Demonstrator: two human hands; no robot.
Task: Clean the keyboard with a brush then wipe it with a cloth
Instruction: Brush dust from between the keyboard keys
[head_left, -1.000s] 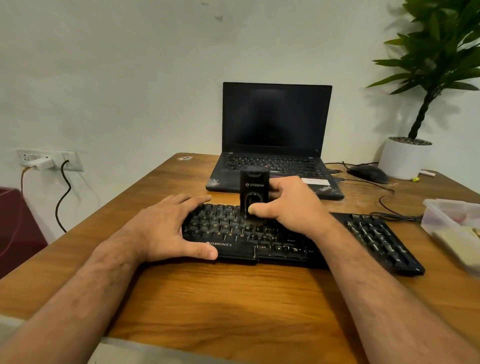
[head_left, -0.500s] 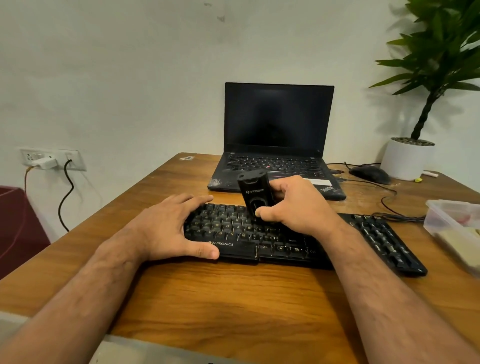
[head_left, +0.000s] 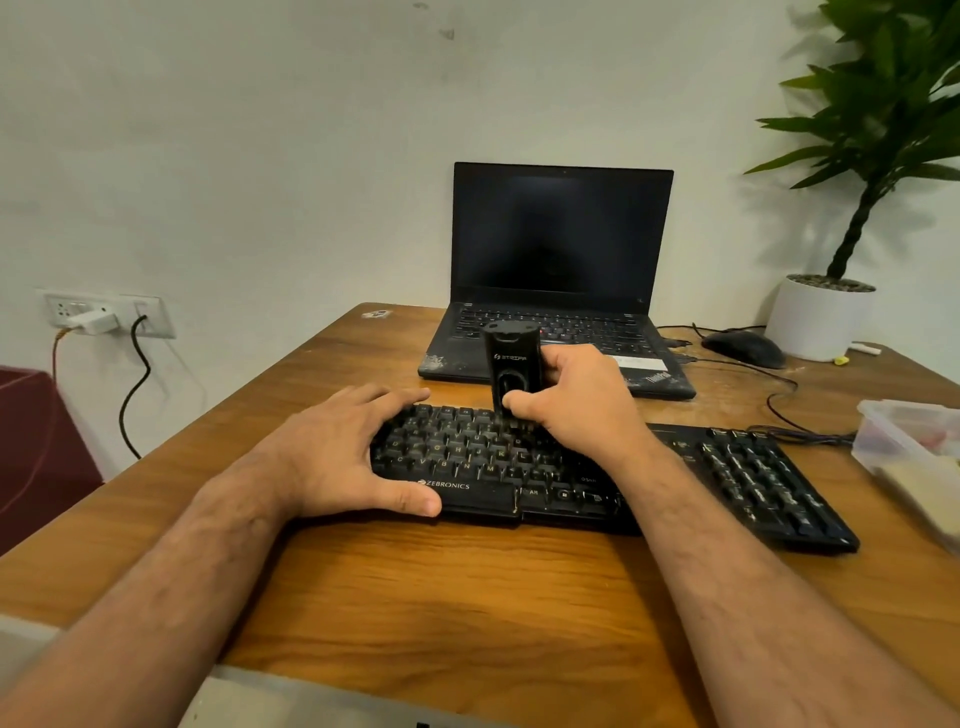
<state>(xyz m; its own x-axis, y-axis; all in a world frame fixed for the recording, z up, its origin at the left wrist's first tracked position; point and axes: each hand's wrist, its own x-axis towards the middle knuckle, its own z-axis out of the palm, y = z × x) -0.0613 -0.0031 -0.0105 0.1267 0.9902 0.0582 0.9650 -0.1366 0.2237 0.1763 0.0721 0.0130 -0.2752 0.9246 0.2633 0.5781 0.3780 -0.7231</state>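
While gripping a cylindrical black brush (head_left: 511, 371), hands touch the flat keyboard (head_left: 571, 467).

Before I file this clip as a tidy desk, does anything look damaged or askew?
Yes. The laptop has whitish scuffing on its front left corner, and pale specks dust the keyboard keys. The keyboard sits skewed on the table, its right end nearer. Otherwise nothing is spilled.

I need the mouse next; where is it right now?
In the head view, the mouse sits far right on the desk, between the laptop and the white plant pot.
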